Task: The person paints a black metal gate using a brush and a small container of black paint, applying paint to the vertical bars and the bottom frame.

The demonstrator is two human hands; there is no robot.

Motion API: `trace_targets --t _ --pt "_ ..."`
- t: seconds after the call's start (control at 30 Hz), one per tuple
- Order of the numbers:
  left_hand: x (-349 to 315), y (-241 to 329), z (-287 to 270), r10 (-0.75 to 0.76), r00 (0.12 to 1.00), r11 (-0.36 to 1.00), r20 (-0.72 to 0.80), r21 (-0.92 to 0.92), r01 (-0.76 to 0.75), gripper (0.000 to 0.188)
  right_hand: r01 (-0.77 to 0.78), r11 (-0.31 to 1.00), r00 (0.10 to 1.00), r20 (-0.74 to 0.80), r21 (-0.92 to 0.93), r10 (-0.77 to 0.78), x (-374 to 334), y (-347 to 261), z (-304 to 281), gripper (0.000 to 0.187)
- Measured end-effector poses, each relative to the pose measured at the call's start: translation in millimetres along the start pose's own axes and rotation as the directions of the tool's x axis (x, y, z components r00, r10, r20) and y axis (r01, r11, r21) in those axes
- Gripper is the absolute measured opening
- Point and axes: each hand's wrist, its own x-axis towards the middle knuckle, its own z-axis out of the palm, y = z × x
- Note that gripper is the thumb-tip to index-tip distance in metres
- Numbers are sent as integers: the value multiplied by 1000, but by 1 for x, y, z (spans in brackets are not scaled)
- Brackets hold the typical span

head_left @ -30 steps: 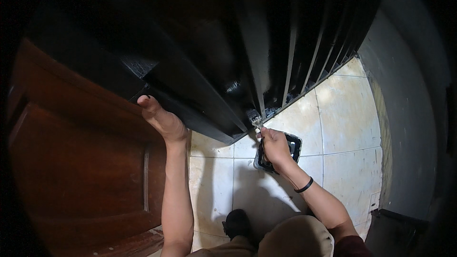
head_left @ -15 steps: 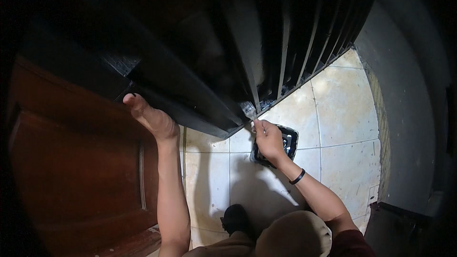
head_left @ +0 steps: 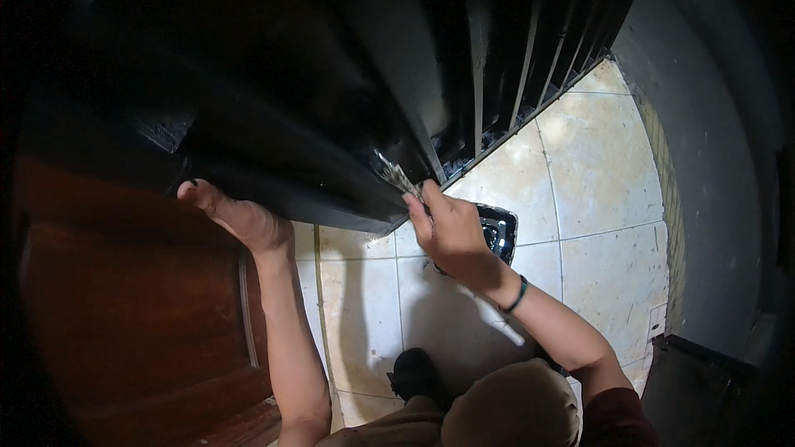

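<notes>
My right hand (head_left: 454, 236) is closed around a paintbrush (head_left: 396, 175), its pale, paint-smeared bristles pointing up and left. The tip of the brush is at the lower part of a black ribbed metal gate (head_left: 306, 141), close to its bottom corner. Below and partly behind this hand, a black tray (head_left: 507, 232) with glossy dark paint sits on the floor. My left hand (head_left: 248, 219) is by the lower edge of the gate, beside the brown door. Its thumb stretches out with a dark spot at the tip; the other fingers are hidden.
A brown panelled wooden door (head_left: 141, 306) stands at the left. Cream floor tiles (head_left: 609, 161) with dark specks run below the gate toward a grey wall (head_left: 712, 157) on the right. My dark shoe (head_left: 414, 374) and bent knee are at the bottom, near a dark box-like object (head_left: 696, 397).
My right hand has moved up and left, carrying the paintbrush from the gate's bottom edge onto the ribbed panel. The left hand appears slightly farther left, as the whole view has shifted.
</notes>
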Motion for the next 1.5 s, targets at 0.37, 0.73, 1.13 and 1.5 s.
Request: trace_targets --t 0.37,0.73,1.13,1.5 --pt "3 -1 9 80 996 972 25 220 -83 81 118 958 983 170 -262 -74 0 32 -18 21" --pt "-3 -2 8 93 991 967 -95 246 -67 97 131 964 991 67 -232 -119 -8 39 -3 19" --pt "-4 1 29 317 946 893 -70 358 -273 65 -171 974 983 88 152 159 43 -60 -70 31" --pt "3 -17 10 428 904 796 -7 476 -373 64 -432 891 902 103 141 420 -18 15 -5 37"
